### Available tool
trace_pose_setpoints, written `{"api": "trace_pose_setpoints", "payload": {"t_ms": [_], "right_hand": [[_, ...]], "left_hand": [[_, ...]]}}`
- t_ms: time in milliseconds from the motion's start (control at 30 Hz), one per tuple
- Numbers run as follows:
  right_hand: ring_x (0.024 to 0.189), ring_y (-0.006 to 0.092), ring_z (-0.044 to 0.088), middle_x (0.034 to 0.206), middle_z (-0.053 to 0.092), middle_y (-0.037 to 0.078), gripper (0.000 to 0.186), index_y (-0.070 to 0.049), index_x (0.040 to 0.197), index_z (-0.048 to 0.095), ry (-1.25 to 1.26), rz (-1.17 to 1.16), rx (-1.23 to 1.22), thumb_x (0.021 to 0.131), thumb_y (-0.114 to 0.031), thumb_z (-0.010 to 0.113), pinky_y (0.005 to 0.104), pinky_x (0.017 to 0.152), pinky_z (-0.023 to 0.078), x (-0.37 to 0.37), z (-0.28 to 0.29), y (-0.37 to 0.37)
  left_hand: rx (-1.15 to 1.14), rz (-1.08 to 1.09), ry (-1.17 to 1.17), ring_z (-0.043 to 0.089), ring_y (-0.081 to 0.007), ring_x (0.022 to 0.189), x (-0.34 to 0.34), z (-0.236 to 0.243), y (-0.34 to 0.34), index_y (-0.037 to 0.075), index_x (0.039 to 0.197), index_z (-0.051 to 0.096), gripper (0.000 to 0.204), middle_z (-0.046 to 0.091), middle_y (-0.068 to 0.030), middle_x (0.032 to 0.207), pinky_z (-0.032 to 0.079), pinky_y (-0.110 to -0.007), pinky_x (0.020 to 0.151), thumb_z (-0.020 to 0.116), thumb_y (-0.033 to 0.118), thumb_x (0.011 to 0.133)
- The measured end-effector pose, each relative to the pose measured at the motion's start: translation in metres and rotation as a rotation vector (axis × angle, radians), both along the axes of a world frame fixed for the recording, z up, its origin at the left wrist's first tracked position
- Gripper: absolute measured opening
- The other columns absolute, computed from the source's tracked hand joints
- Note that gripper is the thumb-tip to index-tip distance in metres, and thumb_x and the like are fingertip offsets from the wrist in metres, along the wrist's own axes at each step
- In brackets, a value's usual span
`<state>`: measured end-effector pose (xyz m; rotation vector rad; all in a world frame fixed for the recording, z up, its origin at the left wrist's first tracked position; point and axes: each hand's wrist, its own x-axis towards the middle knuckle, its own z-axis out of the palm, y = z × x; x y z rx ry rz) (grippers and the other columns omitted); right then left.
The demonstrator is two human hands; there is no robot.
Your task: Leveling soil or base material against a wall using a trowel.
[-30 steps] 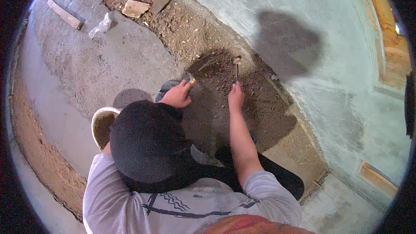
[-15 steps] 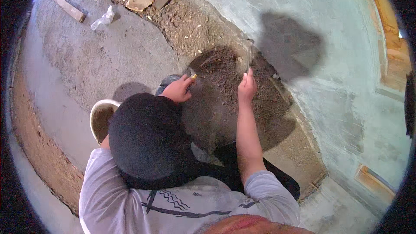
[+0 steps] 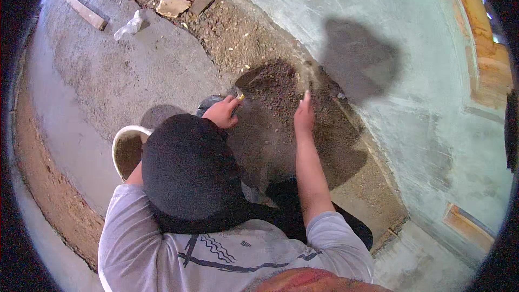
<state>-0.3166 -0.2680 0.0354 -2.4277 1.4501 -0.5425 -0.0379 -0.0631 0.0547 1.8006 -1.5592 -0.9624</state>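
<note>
My right hand (image 3: pixel 304 117) is closed round a thin, narrow hand tool (image 3: pixel 309 80), blurred and seen edge-on, so its exact kind does not show. The tool points away from me over loose dark soil (image 3: pixel 273 89), close to the concrete edge. To the left, beyond my black-clad knee (image 3: pixel 189 170), my left hand (image 3: pixel 220 112) pinches a small white and yellow object (image 3: pixel 240 96), too small to name. A grey-blue shoe (image 3: pixel 208 104) partly shows beside that hand. Most of my left forearm is hidden behind the knee.
A white bucket (image 3: pixel 115 151) stands left of my knee. Farther off lie a crumpled clear plastic bag (image 3: pixel 128 26), a flat strip (image 3: pixel 84 10) and a broken tan slab (image 3: pixel 173 6). A pale concrete surface (image 3: pixel 421 92) borders the soil strip on the right.
My right hand has drawn slightly back toward me, with the tool tilted and lower over the soil. The left hand stays nearly in place, still pinching the small object.
</note>
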Motion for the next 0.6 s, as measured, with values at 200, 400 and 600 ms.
{"api": "trace_pose_setpoints", "payload": {"t_ms": [200, 400, 600], "right_hand": [[0.106, 0.0417, 0.062, 0.124, 0.06, 0.026, 0.049, -0.018, 0.149, 0.038, 0.061, -0.018, 0.25, 0.101, -0.017, 0.048, 0.0464, 0.087, 0.051, 0.032, 0.051, -0.002], [0.099, 0.0404, 0.064, 0.113, 0.065, 0.024, 0.048, -0.017, 0.147, 0.043, 0.324, 0.019, 0.144, 0.1, -0.013, 0.049, 0.048, 0.081, 0.05, -0.007, -0.014, -0.01], [0.091, 0.0425, 0.064, 0.097, 0.067, 0.025, 0.048, -0.022, 0.145, 0.047, -0.159, 0.036, 0.105, 0.098, -0.014, 0.051, 0.0503, 0.076, 0.049, 0.026, 0.027, 0.005]], "left_hand": [[0.016, 0.035, 0.023, 0.06, -0.0439, 0.099, 0.004, -0.006, 0.019, 0.009, 0.122, 0.05, 0.051, 0.052, -0.0204, 0.111, 0.05, -0.052, 0.082, 0.068, 0.018, 0.075], [-0.02, -0.013, 0.022, 0.06, -0.0446, 0.098, 0.0, -0.005, 0.001, 0.009, 0.122, 0.05, 0.051, 0.052, -0.021, 0.109, 0.05, -0.052, 0.082, 0.068, 0.016, 0.075], [-0.003, 0.053, 0.011, 0.06, -0.0436, 0.099, 0.006, 0.0, 0.019, 0.009, 0.121, 0.05, 0.05, 0.052, -0.02, 0.11, 0.05, -0.051, 0.082, 0.067, 0.016, 0.074]]}}
